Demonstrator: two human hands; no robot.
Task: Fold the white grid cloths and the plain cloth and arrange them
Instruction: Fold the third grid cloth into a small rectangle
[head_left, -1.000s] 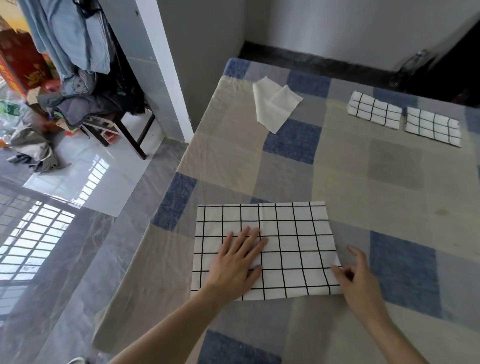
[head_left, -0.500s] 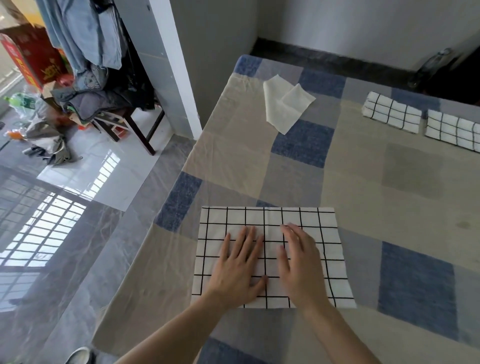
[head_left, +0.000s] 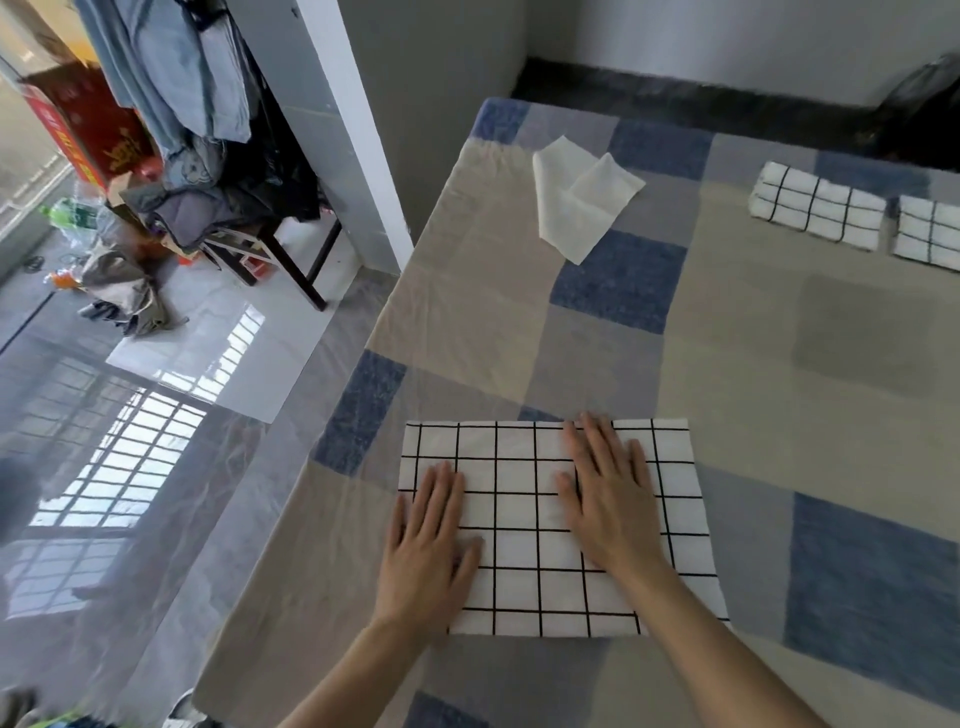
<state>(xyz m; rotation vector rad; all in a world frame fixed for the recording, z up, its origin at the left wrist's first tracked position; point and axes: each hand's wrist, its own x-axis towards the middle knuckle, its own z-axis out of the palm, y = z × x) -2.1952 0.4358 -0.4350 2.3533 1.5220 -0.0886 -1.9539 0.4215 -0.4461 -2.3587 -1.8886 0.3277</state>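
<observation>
Left hand (head_left: 428, 545) flat, fingers straight, pressing the near-left part of the grid cloth (head_left: 524, 525). Right hand (head_left: 605, 499) likewise flat, fingers extended and released, palm down on the cloth's centre-right. Cloth lies spread near the front edge of the bench (head_left: 727, 374), on its patchwork cover. Farther back: plain cloth (head_left: 576, 208), loosely folded, far left. Two folded grid cloths (head_left: 818, 208) side by side, far right.

Both hands lie flat, palms down, fingers straight and close together, pointing away from the body. The left hand (head_left: 428, 545) sits nearer the desk's left edge; the right hand (head_left: 608, 499) reaches slightly farther forward. Both forearms are bare and extended.
</observation>
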